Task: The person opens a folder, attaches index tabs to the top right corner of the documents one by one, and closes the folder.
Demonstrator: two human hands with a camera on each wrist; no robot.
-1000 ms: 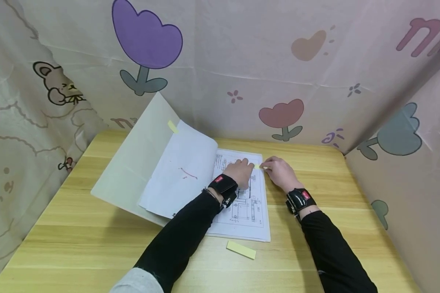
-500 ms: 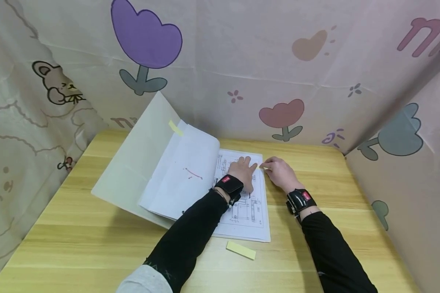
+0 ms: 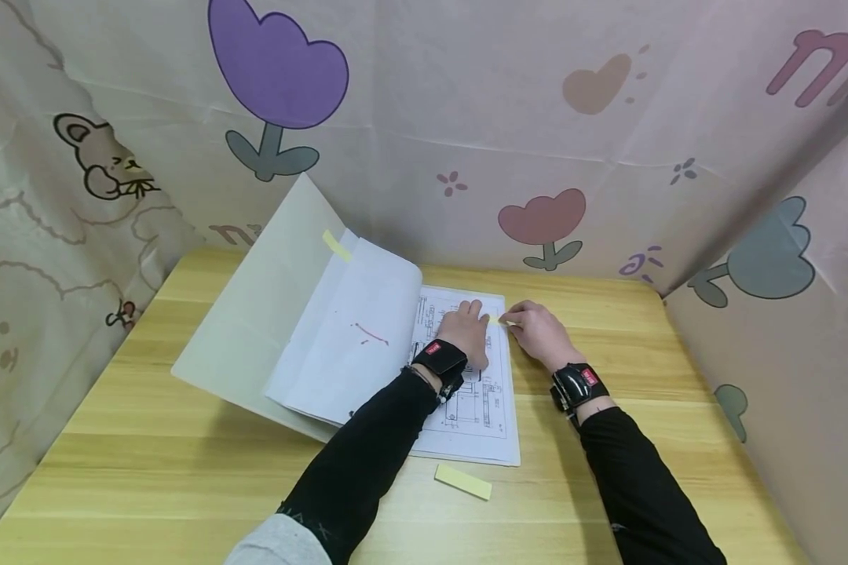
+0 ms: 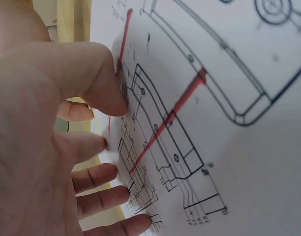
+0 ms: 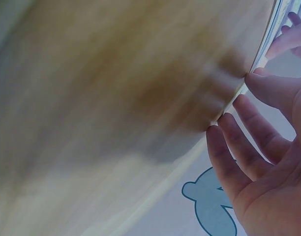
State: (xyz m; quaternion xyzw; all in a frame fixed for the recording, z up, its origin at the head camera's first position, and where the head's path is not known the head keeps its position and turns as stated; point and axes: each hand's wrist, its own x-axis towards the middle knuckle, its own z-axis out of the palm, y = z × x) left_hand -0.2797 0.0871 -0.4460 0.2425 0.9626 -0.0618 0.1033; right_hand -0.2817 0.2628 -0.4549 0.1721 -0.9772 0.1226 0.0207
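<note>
A booklet with a pale cover [image 3: 257,314] lies open on the wooden table. Its right page, a technical drawing [image 3: 498,435], also fills much of the left wrist view, where red lines cross the print. My left hand [image 3: 468,336] rests on this page, several fingers spread and fingertips down. Near the upper part of the page's right edge lies a small yellow sticky strip [image 3: 495,319]. My right hand [image 3: 542,336] pinches the strip's outer end between thumb and fingers. Seen from the right wrist, the fingertips [image 5: 212,130] meet the table beside the page edge.
On the table [image 3: 148,471] in front of the booklet sits a pad of yellow sticky strips [image 3: 462,482]. Another yellow tab [image 3: 337,245] sticks out from the turned white sheets [image 3: 353,314], which stand half raised. A printed curtain [image 3: 424,94] hangs behind the table.
My left hand has shifted slightly right on the page since one second ago, its fingers first spreading near the strip, then drawing closer together. My right hand has stayed at the page edge.
</note>
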